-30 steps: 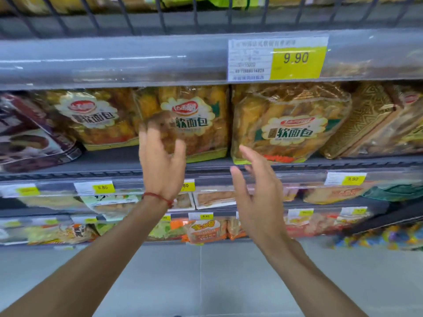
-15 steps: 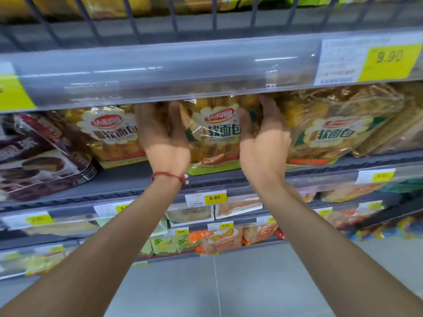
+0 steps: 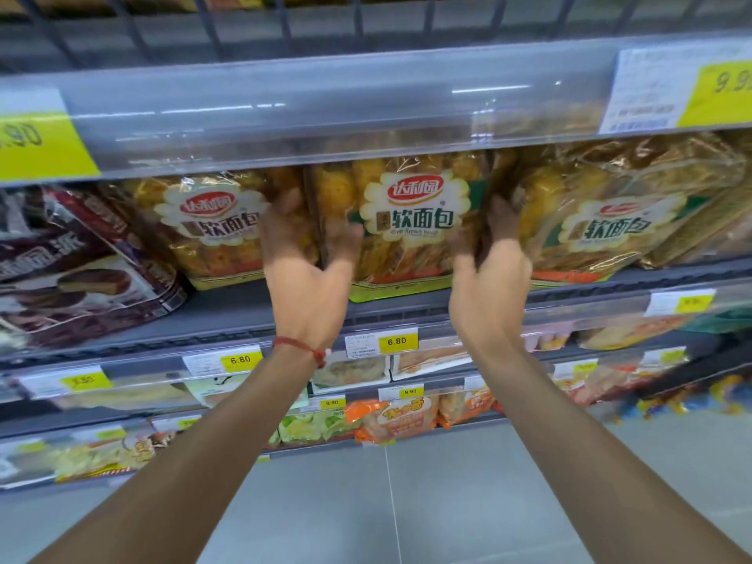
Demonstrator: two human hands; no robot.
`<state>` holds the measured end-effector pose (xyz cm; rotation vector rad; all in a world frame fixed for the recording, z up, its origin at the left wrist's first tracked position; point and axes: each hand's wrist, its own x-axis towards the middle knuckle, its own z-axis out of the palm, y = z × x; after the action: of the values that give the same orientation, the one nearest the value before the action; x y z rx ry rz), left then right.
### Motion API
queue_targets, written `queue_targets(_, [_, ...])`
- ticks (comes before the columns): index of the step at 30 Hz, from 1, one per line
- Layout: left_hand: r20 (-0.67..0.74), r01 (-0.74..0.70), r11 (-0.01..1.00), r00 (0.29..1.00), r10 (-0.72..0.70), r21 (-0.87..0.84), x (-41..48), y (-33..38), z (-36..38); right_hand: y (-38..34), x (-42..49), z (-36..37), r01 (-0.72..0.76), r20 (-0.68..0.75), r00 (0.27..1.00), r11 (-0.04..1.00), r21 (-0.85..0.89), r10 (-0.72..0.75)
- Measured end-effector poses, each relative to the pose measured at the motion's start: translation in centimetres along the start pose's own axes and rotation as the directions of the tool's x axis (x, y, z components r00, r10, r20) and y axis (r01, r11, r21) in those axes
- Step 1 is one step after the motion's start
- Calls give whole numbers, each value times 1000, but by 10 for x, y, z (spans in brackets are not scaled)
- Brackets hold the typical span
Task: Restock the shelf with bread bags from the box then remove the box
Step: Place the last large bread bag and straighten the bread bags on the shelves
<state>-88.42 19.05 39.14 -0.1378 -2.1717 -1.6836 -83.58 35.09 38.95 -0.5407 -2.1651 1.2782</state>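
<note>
**Middle-row bag seating: hazards and change of state**

**Position.** The middle bread bag (image 3: 407,221) stands upright on the shelf (image 3: 252,315). It sits between the left bread bag (image 3: 211,230) and the right bread bag (image 3: 602,221), with its top tucked under the price rail (image 3: 325,111). I see no box in this view.

**Grip state.** The left grip (image 3: 303,270) clasps the bag's left edge, with its fingers slid into the gap beside the left bread bag and its thumb across the front. The right grip (image 3: 488,270) cups the right edge. Motion blur stops me telling whether it clasps or only presses.

**Hazards, as I judge them.**
- The bag's foot sits near the front lip of the shelf. If I release it before it leans back, it may tip forward and drop to the floor.
- Squeezing from both sides can crush the soft loaves or split the film.
- Fingers wedged in the left gap can drag the left bread bag forward when I withdraw them.
- Lifting the bag risks snagging its top on the price rail.

**Change from earlier frames.** One second ago both grips hang spread in the air, clear of the shelf. Half a second ago they lie flat along the bag's sides, with fingertips up near the rail. Now they sit lower, and the left thumb has come round to the front.
</note>
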Motion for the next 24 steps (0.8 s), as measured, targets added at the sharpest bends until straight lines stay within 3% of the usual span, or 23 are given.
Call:
queue_targets(2, [131,16,975,990,-46,222,-7,-18,-1,10,-7,3,-18,62,998,996,-86,24])
queue_targets(4, [182,1,947,981,-63,321,-8,-30,-1,17,-4,7,-37,13,999,995,-90,38])
queue_targets(9, [122,-75,923,992,31,376,4,-39,-2,30,4,13,-3,-96,995,999,-52,-2])
queue_targets(15, [97,-37,900,995,-6,435,-13,-31,5,36,-7,-7,17,-21,1000,1000,4,-17])
queue_targets(21, [-110,39,982,994,-18,186,-47,14,35,46,-27,-48,152,-237,961,988,12,-145])
queue_targets(24, [-223,21,989,975,12,147,-46,33,61,46,-8,-59,40,-343,939,998,55,-19])
